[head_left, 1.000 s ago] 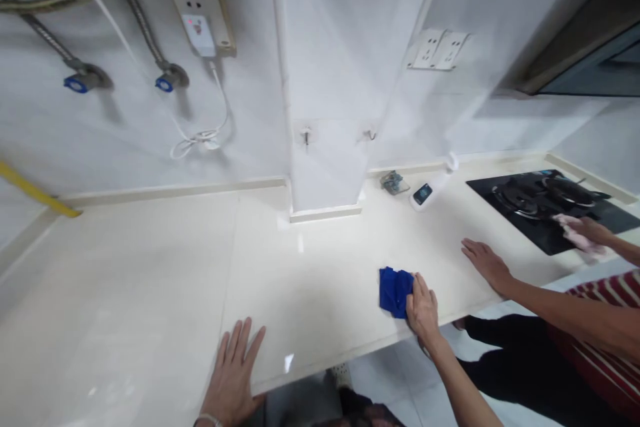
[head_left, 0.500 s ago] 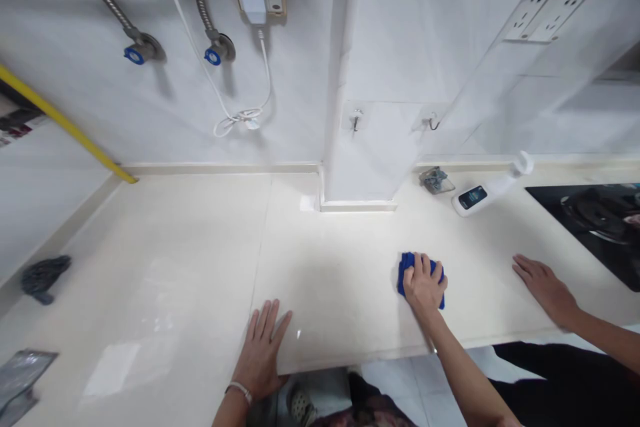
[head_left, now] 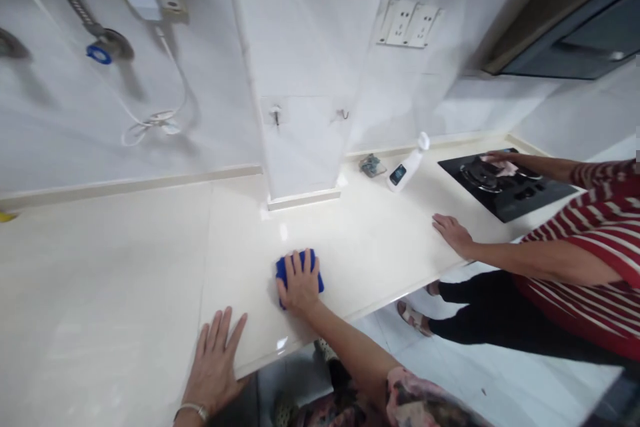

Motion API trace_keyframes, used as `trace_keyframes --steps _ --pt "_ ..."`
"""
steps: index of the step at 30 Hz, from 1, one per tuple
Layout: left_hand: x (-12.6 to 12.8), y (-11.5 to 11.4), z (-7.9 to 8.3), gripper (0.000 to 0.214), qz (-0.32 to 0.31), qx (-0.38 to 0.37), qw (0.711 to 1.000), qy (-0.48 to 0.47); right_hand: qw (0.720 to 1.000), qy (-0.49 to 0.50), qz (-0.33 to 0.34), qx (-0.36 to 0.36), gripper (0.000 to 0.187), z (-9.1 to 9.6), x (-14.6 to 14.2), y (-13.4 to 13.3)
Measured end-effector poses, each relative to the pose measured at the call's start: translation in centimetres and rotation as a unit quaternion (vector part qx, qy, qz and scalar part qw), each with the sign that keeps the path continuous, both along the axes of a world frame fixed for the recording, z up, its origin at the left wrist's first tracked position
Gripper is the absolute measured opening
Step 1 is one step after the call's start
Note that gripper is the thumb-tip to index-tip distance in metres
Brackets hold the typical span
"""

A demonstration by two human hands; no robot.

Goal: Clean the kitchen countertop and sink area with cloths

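Observation:
My right hand [head_left: 300, 287] presses flat on a folded blue cloth [head_left: 283, 268] on the cream countertop [head_left: 125, 280], near its front edge. The fingers lie spread over the cloth. My left hand [head_left: 215, 363] rests flat on the countertop at the front edge, fingers apart, holding nothing. A bracelet shows on that wrist.
A person in a red striped top stands at the right, one hand [head_left: 453, 233] flat on the counter, the other with a pink cloth [head_left: 495, 167] on the black gas hob [head_left: 505, 180]. A white spray bottle [head_left: 407, 163] and a small scrubber [head_left: 373, 165] lie by the white pillar [head_left: 300, 80].
My right hand has slid the blue cloth leftward along the counter, closer to my left hand. The view has swung right, bringing the other person further in.

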State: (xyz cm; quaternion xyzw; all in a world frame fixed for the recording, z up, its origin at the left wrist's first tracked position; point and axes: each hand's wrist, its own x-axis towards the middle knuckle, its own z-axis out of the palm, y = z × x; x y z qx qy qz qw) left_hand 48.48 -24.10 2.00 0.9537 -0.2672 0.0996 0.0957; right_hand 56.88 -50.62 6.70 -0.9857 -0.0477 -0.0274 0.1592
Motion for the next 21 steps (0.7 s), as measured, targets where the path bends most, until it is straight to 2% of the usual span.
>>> trace_keyframes --steps 4,7,9,12,15,21 --pt "0.2 -0.3 0.1 0.109 -0.006 -0.005 1.0 -0.024 0.995 -0.013 0.091 0.038 0.08 0.8 -3.8 -0.5" --pt "0.3 -0.3 0.0 0.106 -0.011 -0.003 0.999 -0.034 0.992 -0.014 0.107 0.063 0.074 0.8 -5.6 -2.6" --pt "0.3 -0.1 -0.2 0.106 -0.013 -0.002 0.999 -0.04 0.993 -0.015 0.095 0.073 0.07 0.3 -6.5 -4.1" --pt "0.5 0.0 -0.6 0.103 -0.011 0.004 0.999 -0.043 0.996 -0.025 0.05 0.072 0.067 -0.7 -7.6 -7.0" --pt "0.7 0.0 -0.8 0.107 -0.01 -0.005 0.999 -0.041 0.998 -0.035 -0.016 0.047 0.064 -1.6 -8.3 -11.1" --pt "0.2 -0.1 -0.5 0.108 0.0 0.005 0.999 -0.041 0.978 -0.053 -0.202 -0.008 0.054 -1.7 -9.6 -24.0"
